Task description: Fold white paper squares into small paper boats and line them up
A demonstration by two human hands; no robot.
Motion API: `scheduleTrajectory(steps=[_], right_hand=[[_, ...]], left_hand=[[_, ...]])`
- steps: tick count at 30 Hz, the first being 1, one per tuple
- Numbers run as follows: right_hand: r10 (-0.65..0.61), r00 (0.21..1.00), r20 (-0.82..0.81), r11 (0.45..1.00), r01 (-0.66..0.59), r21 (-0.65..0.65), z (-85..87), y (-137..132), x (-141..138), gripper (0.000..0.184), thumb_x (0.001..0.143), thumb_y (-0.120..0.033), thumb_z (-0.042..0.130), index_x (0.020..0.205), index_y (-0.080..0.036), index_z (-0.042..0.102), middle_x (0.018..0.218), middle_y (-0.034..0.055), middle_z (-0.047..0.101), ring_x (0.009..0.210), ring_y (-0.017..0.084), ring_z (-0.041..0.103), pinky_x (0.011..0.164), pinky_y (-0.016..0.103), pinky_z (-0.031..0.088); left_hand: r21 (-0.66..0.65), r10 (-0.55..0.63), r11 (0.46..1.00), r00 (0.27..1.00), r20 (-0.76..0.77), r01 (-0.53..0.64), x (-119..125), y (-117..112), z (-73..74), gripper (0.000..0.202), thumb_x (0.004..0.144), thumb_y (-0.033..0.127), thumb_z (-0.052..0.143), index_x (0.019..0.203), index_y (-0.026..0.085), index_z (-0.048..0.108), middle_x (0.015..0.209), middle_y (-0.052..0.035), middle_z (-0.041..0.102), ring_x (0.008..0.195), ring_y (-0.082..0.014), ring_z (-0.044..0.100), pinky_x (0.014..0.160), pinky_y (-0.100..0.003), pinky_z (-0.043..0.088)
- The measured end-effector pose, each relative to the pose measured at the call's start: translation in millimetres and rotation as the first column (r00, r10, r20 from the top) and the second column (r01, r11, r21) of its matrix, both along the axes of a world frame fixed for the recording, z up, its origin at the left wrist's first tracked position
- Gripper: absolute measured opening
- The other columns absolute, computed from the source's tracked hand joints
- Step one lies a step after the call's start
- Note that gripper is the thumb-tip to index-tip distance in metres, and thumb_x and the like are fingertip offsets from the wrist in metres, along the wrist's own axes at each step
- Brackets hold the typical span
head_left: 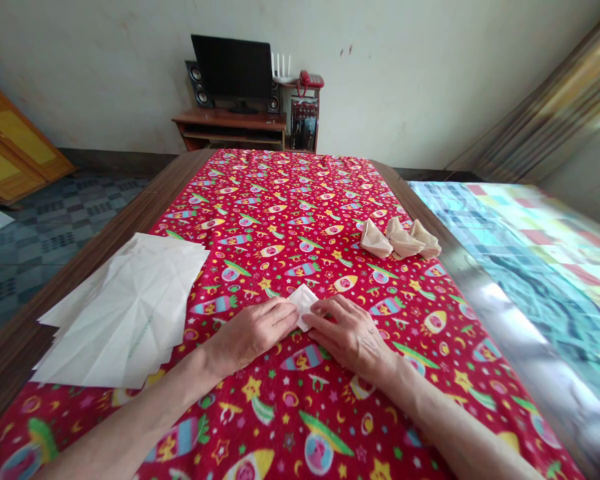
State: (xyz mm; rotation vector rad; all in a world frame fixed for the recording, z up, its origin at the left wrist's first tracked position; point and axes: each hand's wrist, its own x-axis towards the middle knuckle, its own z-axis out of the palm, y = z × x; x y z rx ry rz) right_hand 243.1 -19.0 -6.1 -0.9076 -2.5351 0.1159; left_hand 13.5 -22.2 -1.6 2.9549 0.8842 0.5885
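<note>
Lying palm-down, left hand [253, 333] and right hand [353, 337] each pinch the folded paper [304, 303].

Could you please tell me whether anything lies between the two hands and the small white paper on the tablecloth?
Nothing visible does: the left hand and the right hand hold the small white paper down on the red tablecloth.

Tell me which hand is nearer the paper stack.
Left. The left hand lies just right of the stack; the right hand is farther right, past the small paper both touch.
</note>
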Motion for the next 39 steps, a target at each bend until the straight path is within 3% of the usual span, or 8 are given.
scheduleTrajectory(steps=[3, 10, 13, 17, 23, 34, 37, 39], right_hand=[[-0.044, 0.999, -0.017, 0.999, 0.044, -0.012, -2.4, 1.1, -3.6, 0.019, 0.093, -0.023, 0.048, 0.101, -0.024, 0.064, 0.097, 0.0058, 0.062, 0.084, 0.016, 0.055, 0.070, 0.027, 0.046], [-0.189, 0.965, -0.182, 0.961, 0.144, -0.234, -5.8, 12.9, -9.8, 0.020, 0.094, -0.028, 0.047, 0.084, -0.020, 0.062, 0.081, 0.0023, 0.061, 0.074, 0.013, 0.056, 0.066, 0.024, 0.042], [-0.254, 0.957, -0.138, 0.952, 0.222, -0.209, -2.6, 16.9, -13.0, 0.021, 0.093, -0.031, 0.048, 0.079, -0.020, 0.061, 0.076, 0.0010, 0.060, 0.069, 0.013, 0.055, 0.061, 0.023, 0.039], [-0.264, 0.962, -0.068, 0.955, 0.251, -0.159, 0.1, 20.0, -15.9, 0.023, 0.094, -0.030, 0.046, 0.076, -0.020, 0.058, 0.074, 0.0010, 0.060, 0.068, 0.013, 0.055, 0.060, 0.024, 0.036], [-0.278, 0.961, 0.007, 0.956, 0.277, -0.096, 0.8, 22.3, -17.9, 0.024, 0.093, -0.030, 0.046, 0.073, -0.020, 0.054, 0.072, 0.0018, 0.059, 0.064, 0.013, 0.053, 0.059, 0.025, 0.035], [-0.285, 0.956, 0.070, 0.956, 0.289, -0.055, -0.8, 22.1, -18.0, 0.023, 0.093, -0.030, 0.045, 0.074, -0.020, 0.052, 0.073, 0.0024, 0.059, 0.065, 0.014, 0.053, 0.058, 0.026, 0.033], [-0.298, 0.951, 0.080, 0.951, 0.303, -0.063, 0.1, 22.3, -19.1, 0.022, 0.093, -0.030, 0.047, 0.074, -0.019, 0.053, 0.074, 0.0024, 0.060, 0.066, 0.014, 0.054, 0.058, 0.025, 0.033], [-0.300, 0.950, 0.085, 0.950, 0.306, -0.066, 1.1, 22.4, -19.7, 0.022, 0.093, -0.030, 0.047, 0.075, -0.019, 0.054, 0.074, 0.0024, 0.060, 0.067, 0.014, 0.054, 0.059, 0.025, 0.034]], left_hand=[[-0.054, 0.051, 0.997, 0.996, 0.072, -0.047, 1.5, -0.5, -1.5, 0.021, 0.094, 0.012, 0.041, 0.106, 0.015, 0.058, 0.102, -0.0069, 0.064, 0.100, -0.0176, 0.058, 0.087, -0.032, 0.052], [-0.225, 0.280, 0.949, 0.916, 0.287, -0.220, 2.0, 7.1, -15.1, 0.009, 0.091, 0.018, 0.050, 0.090, 0.017, 0.059, 0.091, -0.0035, 0.060, 0.088, -0.0152, 0.057, 0.080, -0.029, 0.050], [-0.301, 0.386, 0.906, 0.873, 0.297, -0.298, 2.2, 11.2, -17.3, 0.011, 0.090, 0.020, 0.053, 0.081, 0.018, 0.059, 0.082, -0.0010, 0.056, 0.077, -0.0133, 0.057, 0.071, -0.026, 0.048], [-0.321, 0.462, 0.867, 0.857, 0.230, -0.381, 3.9, 12.3, -15.7, 0.014, 0.089, 0.024, 0.054, 0.077, 0.018, 0.058, 0.079, -0.0009, 0.054, 0.077, -0.0145, 0.055, 0.070, -0.026, 0.046], [-0.232, 0.523, 0.841, 0.843, 0.123, -0.488, 7.7, 11.3, -13.9, 0.020, 0.091, 0.027, 0.050, 0.073, 0.018, 0.052, 0.079, -0.0016, 0.052, 0.077, -0.0167, 0.053, 0.070, -0.029, 0.043], [-0.204, 0.552, 0.818, 0.834, 0.016, -0.537, 13.5, 11.3, -5.0, 0.016, 0.090, 0.024, 0.053, 0.075, 0.019, 0.050, 0.080, -0.0017, 0.053, 0.077, -0.0177, 0.053, 0.070, -0.030, 0.043], [-0.143, 0.522, 0.845, 0.853, 0.016, -0.515, 18.4, 8.2, -0.6, 0.001, 0.089, 0.020, 0.054, 0.089, 0.019, 0.054, 0.088, -0.0027, 0.055, 0.083, -0.0193, 0.053, 0.074, -0.033, 0.043], [-0.066, 0.444, 0.894, 0.896, -0.012, -0.444, 22.2, 2.7, 1.2, 0.011, 0.090, 0.017, 0.051, 0.101, 0.019, 0.055, 0.093, -0.0032, 0.056, 0.088, -0.0207, 0.052, 0.079, -0.036, 0.043]])
